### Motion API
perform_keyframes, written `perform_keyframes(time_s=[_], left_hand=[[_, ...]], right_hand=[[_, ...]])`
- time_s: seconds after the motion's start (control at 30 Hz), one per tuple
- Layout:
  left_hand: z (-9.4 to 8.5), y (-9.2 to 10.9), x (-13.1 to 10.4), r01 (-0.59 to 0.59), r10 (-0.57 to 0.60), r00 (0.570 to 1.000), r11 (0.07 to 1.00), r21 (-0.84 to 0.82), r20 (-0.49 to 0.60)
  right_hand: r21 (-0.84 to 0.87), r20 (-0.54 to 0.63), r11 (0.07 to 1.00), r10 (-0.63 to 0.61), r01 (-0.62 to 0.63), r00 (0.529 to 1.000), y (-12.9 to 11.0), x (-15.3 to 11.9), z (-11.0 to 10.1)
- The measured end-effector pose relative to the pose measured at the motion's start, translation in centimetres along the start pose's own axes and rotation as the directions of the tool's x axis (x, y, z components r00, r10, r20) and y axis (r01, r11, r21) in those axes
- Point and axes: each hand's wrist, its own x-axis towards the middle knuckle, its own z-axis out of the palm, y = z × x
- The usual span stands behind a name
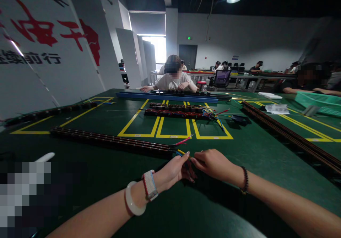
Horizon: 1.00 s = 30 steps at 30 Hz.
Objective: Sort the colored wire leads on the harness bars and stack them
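Observation:
My left hand (173, 170) is closed round the yellow and blue wires (181, 152) at the near end of a long dark strip assembly (114, 138), thumb pressed on top. Just to its right, my right hand (213, 163) is curled with its fingertips pinched close to the wire ends. Whatever sits in that pinch is hidden by the fingers. Red wires (183, 140) stick out loose from the same end of the strip, beyond my left thumb. The strip runs off to the left across the green table (101, 181).
Several wired strips (178, 113) lie across yellow tape boxes. A small black part (239, 120) is beside them. Long brown strips (290, 135) run along the right, near a green basket (319, 103). Across the table, a person (173, 76) works behind a blue rail (165, 97).

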Motion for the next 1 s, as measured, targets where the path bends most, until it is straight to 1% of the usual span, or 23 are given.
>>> perform_keyframes(time_s=[0.1, 0.17, 0.27, 0.33, 0.4, 0.47, 0.57, 0.63, 0.73, 0.87, 0.93, 1.0], left_hand=[[-0.2, 0.2, -0.1, 0.011, -0.008, 0.999, 0.997, -0.079, 0.032], [-0.2, 0.3, -0.2, 0.020, -0.015, 0.999, 0.994, -0.112, 0.042], [-0.1, 0.2, -0.2, 0.029, -0.029, 1.000, 0.996, -0.084, 0.007], [-0.1, 0.0, 0.0, 0.018, -0.019, 0.999, 0.999, -0.038, -0.036], [-0.1, -0.2, 0.3, 0.000, -0.001, 0.997, 1.000, -0.002, -0.081], [-0.2, -0.4, 0.5, -0.004, 0.006, 0.995, 1.000, 0.021, -0.100], [-0.2, -0.4, 0.6, -0.009, 0.013, 0.995, 0.999, 0.043, -0.099], [-0.3, -0.4, 0.5, -0.001, 0.006, 0.994, 0.999, 0.044, -0.110], [-0.5, -0.5, 0.5, -0.002, 0.006, 0.993, 1.000, 0.031, -0.114], [-0.7, -0.9, 0.6, -0.043, 0.046, 0.991, 0.999, 0.029, -0.129], [-0.7, -1.0, 0.6, -0.032, 0.037, 0.990, 0.999, 0.036, -0.138], [-0.6, -1.0, 0.7, -0.021, 0.027, 0.990, 0.999, 0.046, -0.140]], right_hand=[[0.079, -0.044, 0.994, 0.075, -0.072, 0.996, 0.3, 0.4, -0.1], [0.164, -0.047, 0.982, 0.103, -0.094, 0.994, 0.4, 0.5, -0.2], [0.272, -0.020, 0.959, 0.085, -0.077, 0.996, 0.5, 0.5, 0.0], [0.278, -0.060, 0.959, 0.066, -0.047, 0.996, 0.6, 0.8, 0.0], [0.240, -0.132, 0.970, 0.065, -0.032, 0.989, 0.8, 1.3, -0.1], [0.198, -0.184, 0.980, 0.068, -0.031, 0.981, 0.9, 2.3, -0.6], [0.106, -0.227, 0.994, 0.051, -0.028, 0.972, 0.5, 4.4, -1.9], [0.011, -0.231, 1.000, 0.021, -0.019, 0.973, -0.3, 6.2, -2.9], [-0.132, -0.202, 0.991, -0.049, 0.023, 0.978, -2.2, 9.0, -3.8], [-0.272, -0.106, 0.953, -0.167, 0.133, 0.980, -4.6, 12.4, -3.7], [-0.312, -0.051, 0.935, -0.196, 0.171, 0.979, -5.0, 13.6, -3.5], [-0.318, -0.031, 0.932, -0.196, 0.176, 0.980, -4.8, 14.2, -3.6]])
